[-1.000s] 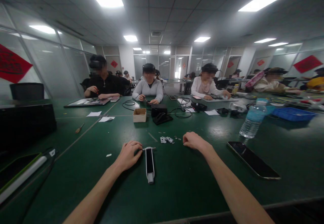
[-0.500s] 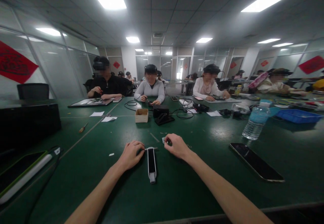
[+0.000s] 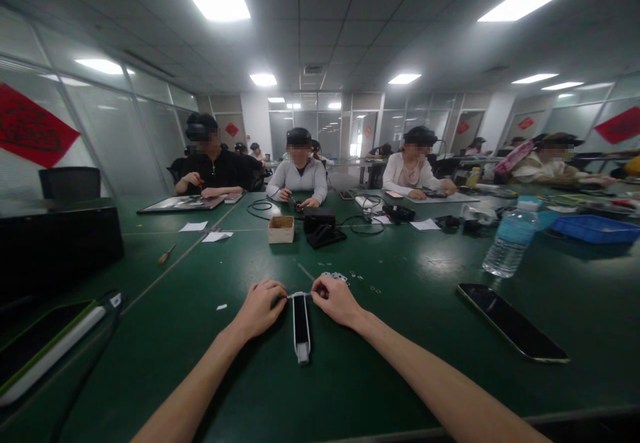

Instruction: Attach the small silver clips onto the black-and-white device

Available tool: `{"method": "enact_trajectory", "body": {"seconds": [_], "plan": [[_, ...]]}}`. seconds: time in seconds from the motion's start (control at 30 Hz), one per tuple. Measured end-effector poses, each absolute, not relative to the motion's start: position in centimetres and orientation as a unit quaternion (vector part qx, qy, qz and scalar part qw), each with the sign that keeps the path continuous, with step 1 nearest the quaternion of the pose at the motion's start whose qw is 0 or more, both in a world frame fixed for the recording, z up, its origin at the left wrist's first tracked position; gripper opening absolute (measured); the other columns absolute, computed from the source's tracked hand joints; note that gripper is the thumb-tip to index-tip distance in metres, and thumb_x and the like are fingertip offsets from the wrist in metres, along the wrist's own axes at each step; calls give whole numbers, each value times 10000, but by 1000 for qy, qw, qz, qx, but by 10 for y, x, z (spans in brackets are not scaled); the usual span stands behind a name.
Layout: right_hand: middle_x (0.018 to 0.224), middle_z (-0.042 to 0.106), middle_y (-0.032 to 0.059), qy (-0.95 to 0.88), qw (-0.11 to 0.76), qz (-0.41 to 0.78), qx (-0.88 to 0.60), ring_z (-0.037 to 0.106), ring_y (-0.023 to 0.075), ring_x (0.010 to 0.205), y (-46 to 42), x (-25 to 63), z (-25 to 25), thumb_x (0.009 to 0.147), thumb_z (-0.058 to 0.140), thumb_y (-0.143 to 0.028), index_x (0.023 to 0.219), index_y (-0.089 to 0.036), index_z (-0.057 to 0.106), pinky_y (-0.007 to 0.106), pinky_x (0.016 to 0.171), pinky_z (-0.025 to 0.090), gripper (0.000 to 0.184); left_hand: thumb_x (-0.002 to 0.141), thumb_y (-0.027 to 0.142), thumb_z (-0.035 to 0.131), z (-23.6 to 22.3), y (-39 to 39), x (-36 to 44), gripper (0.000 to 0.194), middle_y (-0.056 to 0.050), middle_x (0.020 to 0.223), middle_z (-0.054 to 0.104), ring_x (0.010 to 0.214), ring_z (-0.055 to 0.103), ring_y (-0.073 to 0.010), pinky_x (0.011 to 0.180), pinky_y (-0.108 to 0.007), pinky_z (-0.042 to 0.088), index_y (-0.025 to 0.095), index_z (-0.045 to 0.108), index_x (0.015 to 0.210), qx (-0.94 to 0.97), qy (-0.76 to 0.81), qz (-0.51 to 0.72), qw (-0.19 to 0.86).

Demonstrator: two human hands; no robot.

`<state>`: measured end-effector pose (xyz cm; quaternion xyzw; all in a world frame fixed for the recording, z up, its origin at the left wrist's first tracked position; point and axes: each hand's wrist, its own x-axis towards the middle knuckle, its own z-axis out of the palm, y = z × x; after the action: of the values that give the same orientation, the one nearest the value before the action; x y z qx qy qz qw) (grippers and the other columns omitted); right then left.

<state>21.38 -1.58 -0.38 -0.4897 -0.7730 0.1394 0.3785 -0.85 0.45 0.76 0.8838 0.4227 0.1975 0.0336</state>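
On the green table, nearest to the person, lies a narrow white frame with a black middle, in front of the body and between the two hands. Across its far end runs a thin rod. The left hand is curled at the left end of this rod, its fingers narrow; I cannot tell if they grip it. The right hand is at the other end, thumb and finger almost together, and what is between them I cannot tell. To the right lies a dark phone. Just beyond the right hand there are small metal plates and some tiny rings. Farther right stands a clear bottle with a blue label; how full it is, I cannot tell. Farther away, a small pale box stands with its top open, but its bottom is hidden. Far to the right is a shallow blue tray; its inside is not readable from here.
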Motion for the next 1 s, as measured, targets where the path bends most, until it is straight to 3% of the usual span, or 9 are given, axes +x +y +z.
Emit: {"method": "enact_trajectory", "body": {"seconds": [1.0], "plan": [[728,672,16,-752,381,185,-506,595,126,630,-20,214,1,763,562,-97,823,-162,659,244,621,476,132,871,262,467,9,3,-8,200,-55,1048,675,1020,564,-243,885,-414,408,228,662,903,883,424,201,31]]}}
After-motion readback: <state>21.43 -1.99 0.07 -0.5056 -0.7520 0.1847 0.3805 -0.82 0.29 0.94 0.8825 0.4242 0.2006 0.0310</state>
